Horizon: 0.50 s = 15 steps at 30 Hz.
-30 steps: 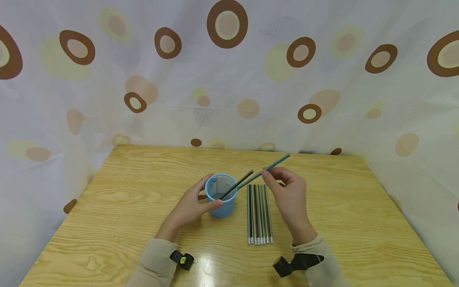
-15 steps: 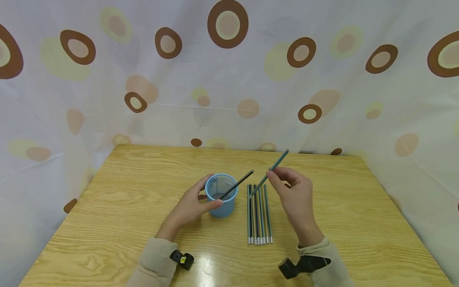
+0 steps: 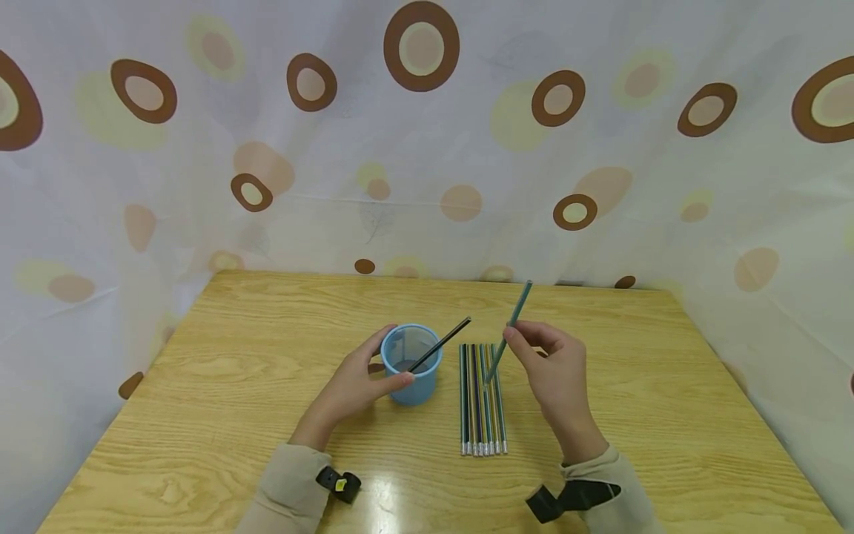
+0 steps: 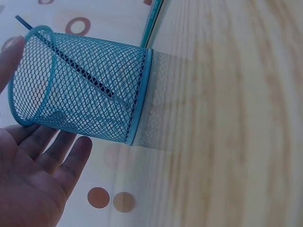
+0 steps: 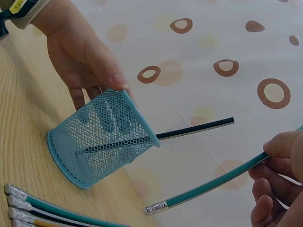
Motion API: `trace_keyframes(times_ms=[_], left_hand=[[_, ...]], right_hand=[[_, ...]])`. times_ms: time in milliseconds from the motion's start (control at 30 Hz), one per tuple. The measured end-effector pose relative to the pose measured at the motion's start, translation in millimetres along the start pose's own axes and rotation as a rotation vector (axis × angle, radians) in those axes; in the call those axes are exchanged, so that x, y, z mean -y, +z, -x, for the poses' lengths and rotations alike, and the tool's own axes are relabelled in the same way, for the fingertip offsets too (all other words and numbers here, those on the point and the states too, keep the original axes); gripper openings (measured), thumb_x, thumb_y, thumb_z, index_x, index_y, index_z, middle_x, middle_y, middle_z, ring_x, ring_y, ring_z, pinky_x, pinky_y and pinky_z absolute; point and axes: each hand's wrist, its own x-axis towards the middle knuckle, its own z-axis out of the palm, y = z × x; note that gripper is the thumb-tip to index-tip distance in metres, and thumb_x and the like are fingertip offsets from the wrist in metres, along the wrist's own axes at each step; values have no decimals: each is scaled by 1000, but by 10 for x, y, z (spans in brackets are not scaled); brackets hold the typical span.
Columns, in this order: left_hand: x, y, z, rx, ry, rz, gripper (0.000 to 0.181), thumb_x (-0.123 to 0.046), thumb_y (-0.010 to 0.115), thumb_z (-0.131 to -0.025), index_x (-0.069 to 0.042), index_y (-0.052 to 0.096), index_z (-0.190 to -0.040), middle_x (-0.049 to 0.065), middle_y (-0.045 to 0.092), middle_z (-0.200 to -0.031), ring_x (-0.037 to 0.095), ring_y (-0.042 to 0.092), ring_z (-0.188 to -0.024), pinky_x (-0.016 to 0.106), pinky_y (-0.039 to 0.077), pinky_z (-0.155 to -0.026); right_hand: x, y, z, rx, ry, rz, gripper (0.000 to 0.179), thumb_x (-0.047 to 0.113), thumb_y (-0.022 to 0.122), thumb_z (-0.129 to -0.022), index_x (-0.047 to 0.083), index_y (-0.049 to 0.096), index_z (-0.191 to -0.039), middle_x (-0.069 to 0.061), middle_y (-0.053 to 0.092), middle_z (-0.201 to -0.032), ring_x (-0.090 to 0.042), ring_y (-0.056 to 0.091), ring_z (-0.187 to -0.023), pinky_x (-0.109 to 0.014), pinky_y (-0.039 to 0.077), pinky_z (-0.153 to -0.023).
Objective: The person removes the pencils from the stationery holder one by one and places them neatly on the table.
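A light-blue mesh pencil cup (image 3: 415,390) stands upright on the table, with one dark pencil (image 3: 448,338) leaning inside against its right rim. My left hand (image 3: 352,382) holds the cup from the left, thumb at the near rim (image 5: 118,81) and fingers spread around the side (image 4: 61,158). Between thumb and fingertips, my right hand (image 3: 552,371) pinches a green pencil (image 3: 520,302) to the right of the cup. Its eraser end (image 5: 156,208) points down, above a row of several pencils (image 3: 475,415) lying side by side.
The row's silver ferrules and erasers (image 5: 18,201) face the person. Wood-grain table (image 3: 253,356) surrounds everything, and a patterned cloth (image 3: 400,148) hangs behind its far edge. Each wrist wears a black strap (image 3: 339,483).
The green pencil's lower end has left the cup's rim and swung right over the row, the pencil now steeper. My right hand has shifted slightly right and nearer. The left hand and cup stayed put.
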Motion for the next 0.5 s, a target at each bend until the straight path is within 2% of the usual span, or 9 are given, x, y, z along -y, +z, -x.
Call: trace_keyframes(times_ms=[267,500], left_hand=[[-7,2,3,-8,-11,1,86,-41,79,-84,-26,32,-155,-3,41,-151,22,42,-135,47,44,-105],[6,6,0,-11,-10,6,86,-40,79,-84,-26,33,-155,-2,42,-150,24,43,-135,48,44,-104]], right_hand=[[-103,-51,9,-1,51,43,27,26,72,-93,4,75,-107,-6,71,-96,-17,61,-93,-24,50,-68],[-166,-70,4,3,91,48,29,25,70,-94,0,74,-109,-10,71,-99,-16,62,-92,-23,52,-74]])
